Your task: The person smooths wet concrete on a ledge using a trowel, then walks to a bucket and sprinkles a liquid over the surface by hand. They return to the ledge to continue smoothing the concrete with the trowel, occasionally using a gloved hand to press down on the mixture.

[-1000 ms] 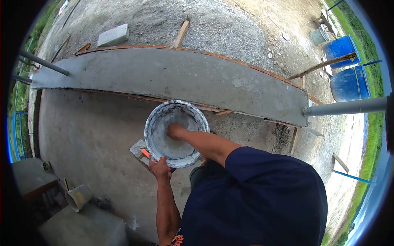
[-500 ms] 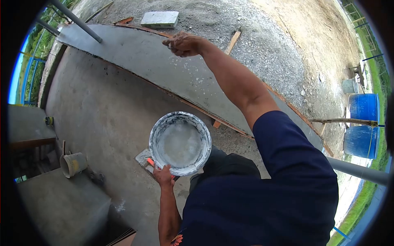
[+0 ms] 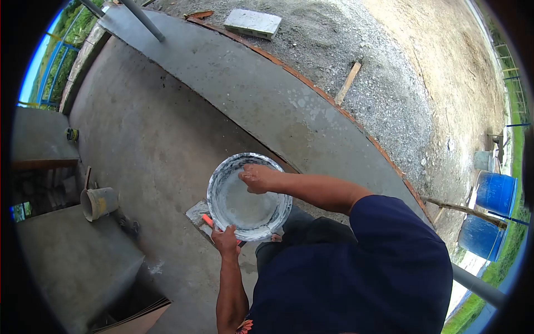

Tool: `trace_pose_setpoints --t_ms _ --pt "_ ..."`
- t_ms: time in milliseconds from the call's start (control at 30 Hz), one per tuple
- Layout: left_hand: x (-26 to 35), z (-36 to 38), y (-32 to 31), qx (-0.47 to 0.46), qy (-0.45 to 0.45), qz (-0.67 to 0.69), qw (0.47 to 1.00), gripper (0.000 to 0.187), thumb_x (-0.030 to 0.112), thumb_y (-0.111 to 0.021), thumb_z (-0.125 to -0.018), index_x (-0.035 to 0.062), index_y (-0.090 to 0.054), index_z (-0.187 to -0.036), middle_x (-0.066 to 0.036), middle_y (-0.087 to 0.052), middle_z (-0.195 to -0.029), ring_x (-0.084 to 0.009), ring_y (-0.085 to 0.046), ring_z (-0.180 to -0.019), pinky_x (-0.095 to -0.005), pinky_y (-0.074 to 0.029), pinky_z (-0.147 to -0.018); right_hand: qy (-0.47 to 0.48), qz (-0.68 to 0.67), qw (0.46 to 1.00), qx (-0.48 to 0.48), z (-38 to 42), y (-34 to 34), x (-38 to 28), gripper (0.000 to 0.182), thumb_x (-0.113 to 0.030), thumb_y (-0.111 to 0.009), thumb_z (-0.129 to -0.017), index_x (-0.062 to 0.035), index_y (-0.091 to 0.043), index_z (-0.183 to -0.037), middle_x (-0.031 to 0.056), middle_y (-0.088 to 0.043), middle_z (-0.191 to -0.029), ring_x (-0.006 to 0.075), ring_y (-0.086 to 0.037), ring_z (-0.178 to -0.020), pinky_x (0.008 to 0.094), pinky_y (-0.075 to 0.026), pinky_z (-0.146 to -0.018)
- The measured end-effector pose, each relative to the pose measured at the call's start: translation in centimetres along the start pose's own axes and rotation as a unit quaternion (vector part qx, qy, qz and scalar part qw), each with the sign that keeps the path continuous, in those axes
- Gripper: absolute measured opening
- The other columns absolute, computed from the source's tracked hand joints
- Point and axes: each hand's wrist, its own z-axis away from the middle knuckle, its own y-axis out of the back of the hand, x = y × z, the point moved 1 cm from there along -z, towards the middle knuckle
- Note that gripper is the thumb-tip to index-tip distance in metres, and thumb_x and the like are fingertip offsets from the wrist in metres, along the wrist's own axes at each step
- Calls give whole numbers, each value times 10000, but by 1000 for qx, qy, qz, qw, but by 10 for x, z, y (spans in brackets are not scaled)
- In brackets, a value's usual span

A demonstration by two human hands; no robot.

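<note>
My left hand (image 3: 225, 240) is closed at the near rim of a round, grey-smeared bucket (image 3: 279, 224). Against the same hand is a flat trowel (image 3: 196, 211) with an orange handle, partly hidden by the bucket and fingers. Pale grey, cement-like material (image 3: 247, 210) lies inside the bucket. My right hand (image 3: 257, 178) reaches over the bucket's opening, its fingers curled and coated with grey residue. What those fingers hold, if anything, is hidden. Beyond the bucket runs a long wet concrete slab (image 3: 245, 83), with pale splashes on its surface.
Wooden form boards (image 3: 300, 76) edge the slab, with a wood stake (image 3: 348, 83) outside them. A concrete block (image 3: 253, 22) lies on the gravel. Grey posts (image 3: 142, 19) rise at the far end. A tipped bucket (image 3: 100, 203) is left; blue barrels (image 3: 495, 192) stand right.
My right hand has come back from above the slab, down to the bucket's opening. White specks in the air over the slab are gone; pale spots show on it. My left hand keeps its grip.
</note>
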Motion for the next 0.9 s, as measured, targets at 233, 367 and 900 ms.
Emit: trace_pose_setpoints --t_ms 233,367,900 --pt "31 -26 -42 -33 11 37 999 436 -63 -531 -685 -46 -536 -1121 -92 -628 -1004 -202 -600 -879 -308 -464 -821 -230 -274 934 -6 -48 -91 56 180 -225 -563 -856 -68 -598 -776 96 -560 -597 239 -552 -510 370 -475 -493" --pt "16 -65 -43 -68 -8 18 997 523 -95 -519 -693 -64 -500 -1214 -109 -616 -1075 -227 -604 -945 -337 -479 -849 -225 -734 613 -188 -54 31 40 319 -324 -532 -944 -133 -459 -699 -41 -386 -531 51 -357 -412 187 -234 -308" --pt "93 -167 -29 -138 35 -33 989 495 -92 -509 -680 -45 -537 -1172 -99 -631 -1069 -212 -612 -943 -318 -477 -851 -157 102 941 283 -179 374 64 504 -242 -562 -868 -291 -462 -1359 130 -380 -1405 383 -295 -1327 683 -325 -953"
